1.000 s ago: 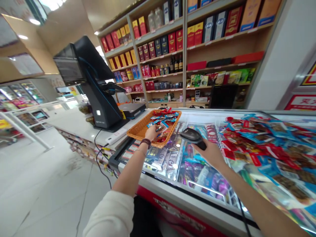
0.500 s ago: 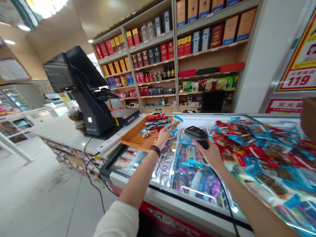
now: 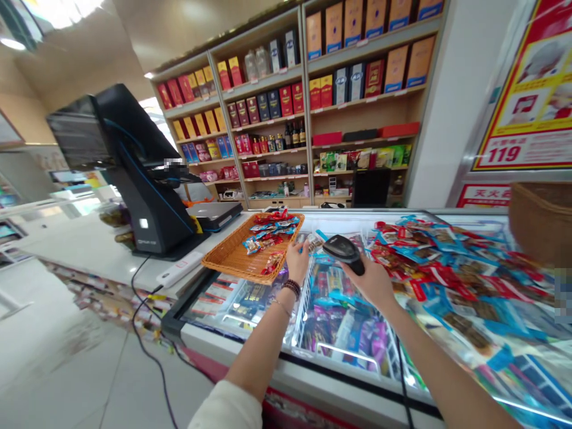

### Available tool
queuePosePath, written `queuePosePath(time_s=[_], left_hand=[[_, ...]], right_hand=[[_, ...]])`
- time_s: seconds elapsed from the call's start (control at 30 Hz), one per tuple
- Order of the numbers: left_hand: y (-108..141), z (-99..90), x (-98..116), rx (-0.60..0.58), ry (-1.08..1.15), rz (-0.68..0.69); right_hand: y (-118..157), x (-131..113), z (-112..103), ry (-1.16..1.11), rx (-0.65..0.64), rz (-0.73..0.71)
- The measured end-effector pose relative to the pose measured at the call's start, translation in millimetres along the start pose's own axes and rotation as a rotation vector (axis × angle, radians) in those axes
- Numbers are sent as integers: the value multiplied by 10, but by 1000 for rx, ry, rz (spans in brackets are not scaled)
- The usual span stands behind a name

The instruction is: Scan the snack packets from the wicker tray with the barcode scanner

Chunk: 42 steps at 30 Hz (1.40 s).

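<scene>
My right hand (image 3: 374, 280) is wrapped round the handle of a black barcode scanner (image 3: 343, 250), whose cable runs down past my wrist. My left hand (image 3: 298, 261), with a beaded bracelet at the wrist, pinches a small blue-and-clear snack packet (image 3: 315, 242) close to the scanner's head. To the left of that hand, a wicker basket (image 3: 232, 257) holds several red and blue snack packets (image 3: 272, 227). A large heap of similar packets (image 3: 447, 262) is spread over the glass freezer top, right of the scanner.
Under the glass of the chest freezer (image 3: 214, 341) lie bagged goods. A black checkout terminal (image 3: 143, 196) and a flat scale (image 3: 218, 213) stand on the counter at left. A brown basket (image 3: 538, 223) sits far right. Shelves (image 3: 272, 113) of boxes line the back.
My left hand has lowered the packet slightly and brought it closer to the scanner. The view has turned a little to the right. The scanner stays in my right hand.
</scene>
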State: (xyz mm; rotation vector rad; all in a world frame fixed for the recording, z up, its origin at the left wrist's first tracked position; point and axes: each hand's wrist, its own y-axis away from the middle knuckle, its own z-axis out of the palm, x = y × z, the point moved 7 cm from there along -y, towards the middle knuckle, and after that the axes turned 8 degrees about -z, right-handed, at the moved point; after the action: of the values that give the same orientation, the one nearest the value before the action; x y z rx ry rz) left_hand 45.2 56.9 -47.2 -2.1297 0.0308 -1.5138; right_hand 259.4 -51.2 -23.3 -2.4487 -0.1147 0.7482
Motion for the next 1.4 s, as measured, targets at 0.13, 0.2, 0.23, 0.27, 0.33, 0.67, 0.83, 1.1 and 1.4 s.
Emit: queuePosePath(time_s=[0.13, 0.2, 0.23, 0.27, 0.33, 0.67, 0.83, 1.1, 1.4], left_hand=[[64, 39, -68, 56, -56, 67], [82, 61, -63, 61, -54, 106], [84, 68, -61, 61, -54, 114], [83, 70, -60, 62, -56, 115], [77, 66, -57, 62, -68, 107], [104, 58, -49, 17, -67, 55], [109, 56, -36, 22, -70, 82], [164, 68, 57, 5, -150, 132], [210, 284, 232, -119, -262, 133]], right_hand=[[21, -67, 53, 83, -80, -45], [31, -89, 70, 113, -107, -57], [35, -95, 77, 118, -118, -60], [38, -98, 85, 117, -127, -63], [44, -98, 96, 106, -137, -67], [59, -99, 127, 75, -137, -86], [57, -87, 117, 80, -129, -76], [36, -68, 91, 62, -121, -63], [52, 408, -477, -17, 23, 24]])
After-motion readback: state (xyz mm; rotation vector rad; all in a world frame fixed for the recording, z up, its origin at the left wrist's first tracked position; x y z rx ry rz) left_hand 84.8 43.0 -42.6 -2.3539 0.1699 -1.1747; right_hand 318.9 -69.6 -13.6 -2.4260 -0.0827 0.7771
